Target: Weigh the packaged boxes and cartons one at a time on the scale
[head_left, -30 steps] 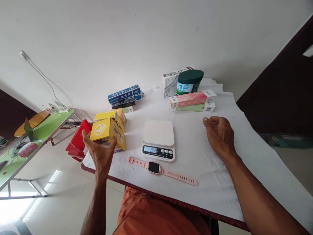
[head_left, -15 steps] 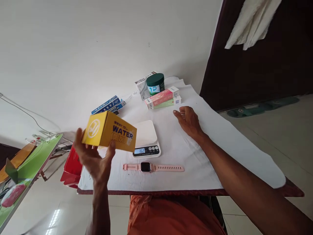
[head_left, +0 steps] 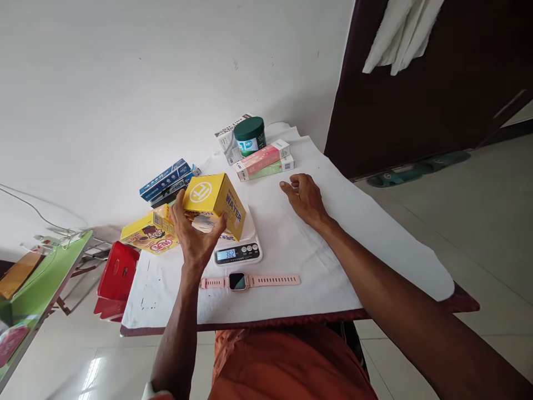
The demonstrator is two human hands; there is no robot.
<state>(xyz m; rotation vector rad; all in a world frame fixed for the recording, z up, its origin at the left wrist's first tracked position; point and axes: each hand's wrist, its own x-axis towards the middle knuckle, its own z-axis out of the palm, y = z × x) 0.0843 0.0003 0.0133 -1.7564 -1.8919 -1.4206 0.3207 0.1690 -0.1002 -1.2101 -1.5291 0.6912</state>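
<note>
My left hand (head_left: pixel 197 239) is closed round a yellow box (head_left: pixel 202 193) with "WATER" printed on one side. The box is over a white kitchen scale (head_left: pixel 255 251) and hides most of its plate; whether it touches the plate I cannot tell. On the scale's display, 362 is lit. A smartwatch with a pink strap (head_left: pixel 238 281) lies in front of the scale. My right hand (head_left: pixel 306 199) rests on the white cloth to the right of the scale, holding nothing, fingers loosely bent and thumb apart.
Another yellow box (head_left: pixel 152 230) sits at the table's left, below stacked blue boxes (head_left: pixel 165 179). At the back stand a green-lidded jar (head_left: pixel 249 136), a white box (head_left: pixel 227 141) and a pink box (head_left: pixel 264 156) on a green one (head_left: pixel 272 170). A red stool (head_left: pixel 117 272) is left of the table.
My left hand has carried the yellow box rightward over the scale and turned it, uncovering the other yellow box at the left. My right hand stays by the scale; the view has shifted slightly.
</note>
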